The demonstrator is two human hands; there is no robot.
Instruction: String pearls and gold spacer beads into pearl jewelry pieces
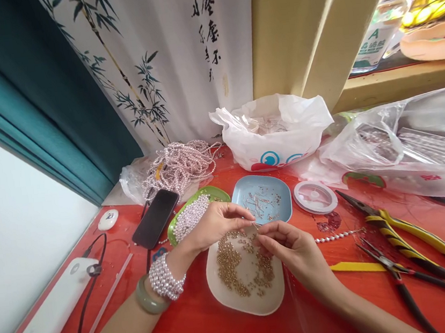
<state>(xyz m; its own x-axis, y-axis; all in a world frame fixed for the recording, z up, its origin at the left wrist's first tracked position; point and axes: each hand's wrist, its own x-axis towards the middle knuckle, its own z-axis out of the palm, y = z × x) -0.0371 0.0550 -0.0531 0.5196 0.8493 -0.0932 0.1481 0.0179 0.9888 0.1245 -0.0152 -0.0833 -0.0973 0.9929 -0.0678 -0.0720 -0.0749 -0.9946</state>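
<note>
My left hand (223, 221) and my right hand (286, 238) meet fingertip to fingertip above the cream plate (250, 308), both pinching. Between them shows a tiny, thin, shiny piece (256, 226), too small to name. Loose gold beads (229, 268) are spread over the plate below. Just behind, a blue plate (260, 183) holds small metal pins and bits. A green tray (218, 193) of pale pearl beads (191, 218) is partly hidden by my left hand. On my left wrist are a coiled pearl bracelet (166, 277) and a jade-like bangle (146, 296).
Pliers (398, 242) and smaller pliers (391, 264) lie right, near a short pearl strand (339, 236) and a spool (315, 196). A white bag (276, 143) and bead strands (184, 166) stand behind. Left are a phone (156, 218) and a cabled white device (54, 311).
</note>
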